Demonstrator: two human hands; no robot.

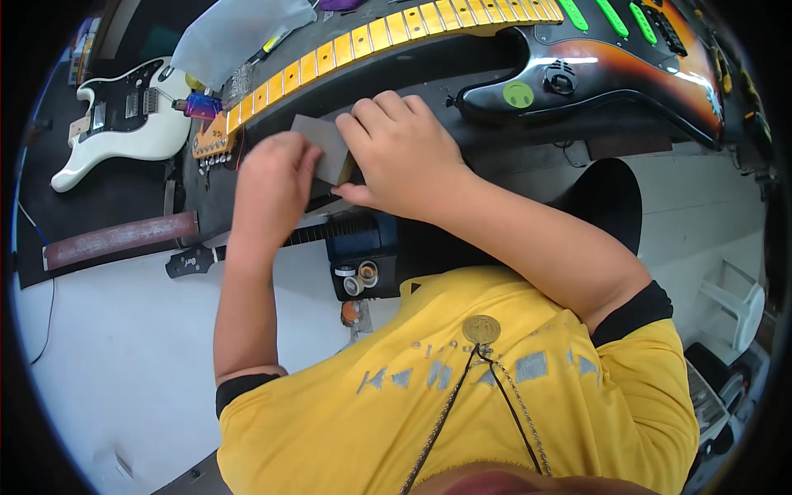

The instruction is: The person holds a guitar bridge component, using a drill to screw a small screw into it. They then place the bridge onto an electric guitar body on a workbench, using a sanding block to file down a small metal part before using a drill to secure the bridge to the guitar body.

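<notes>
My right hand (403, 157) grips a flat grey block (327, 142), which looks like a sanding sponge, with fingers over its far edge and thumb at its near side. At the block's left side is my left hand (276, 175), its fingers curled in and thumb pressed toward them. Whether it pinches the block's edge or something small is hidden. Just beyond both hands, a sunburst electric guitar (569, 78) lies on the dark bench, its yellow fretted neck (330, 56) running left to the headstock (216, 142). Green pickup covers (612, 17) sit on its dark pickguard.
A white guitar body (128, 124) lies at the far left, near a translucent plastic bag (235, 41). A reddish-brown sanding bar (120, 241) rests along the bench edge. Below my hands are a dark guitar neck (318, 233) and small round tins (368, 274). A white chair (738, 305) stands at right.
</notes>
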